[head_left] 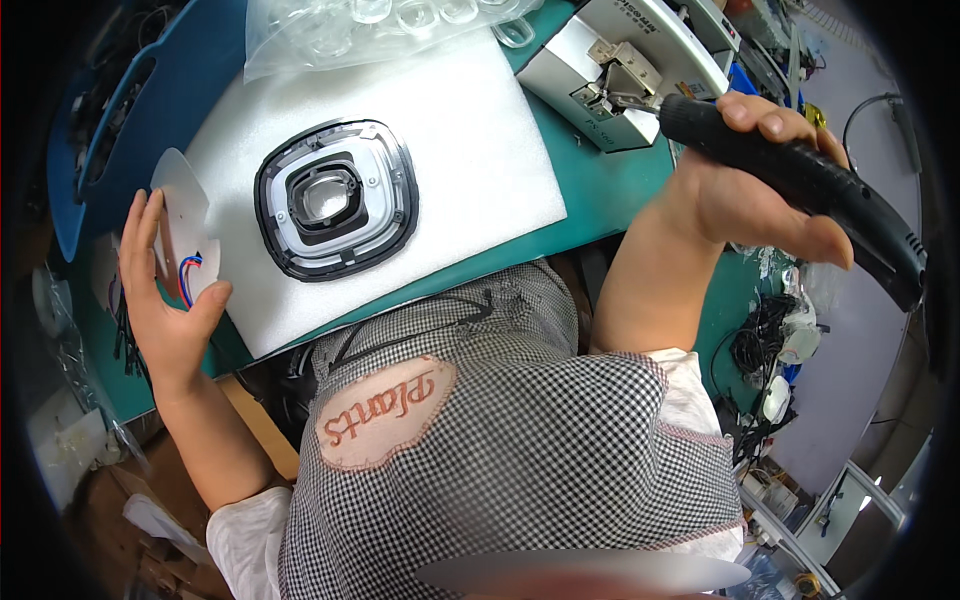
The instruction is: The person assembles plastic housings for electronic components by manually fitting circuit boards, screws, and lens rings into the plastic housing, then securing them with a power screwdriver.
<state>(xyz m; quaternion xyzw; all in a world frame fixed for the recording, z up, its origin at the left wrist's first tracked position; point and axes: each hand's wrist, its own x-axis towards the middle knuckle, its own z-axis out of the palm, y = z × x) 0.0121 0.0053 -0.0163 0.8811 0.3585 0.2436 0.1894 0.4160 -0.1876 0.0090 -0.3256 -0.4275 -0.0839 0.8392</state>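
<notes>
My right hand (765, 190) is wrapped round a black electric screwdriver (790, 175). Its bit points left into the front of a white screw feeder (615, 85). On the left, my left hand (170, 300) has its fingers along one side of a thin white plate (183, 195) and its thumb by the near edge, gripping it. Red and blue wires (187, 277) show on the plate between thumb and fingers. A rounded-square housing (335, 200) with a black rim, a white inner ring and a clear lens in the middle lies on a white foam sheet (480, 150).
A clear plastic bag (350, 30) with clear lens parts covers the foam's far edge. A blue bin (180, 90) stands at the far left. Black cables (765, 335) and small parts lie right of my right arm. The table mat (590, 195) is green.
</notes>
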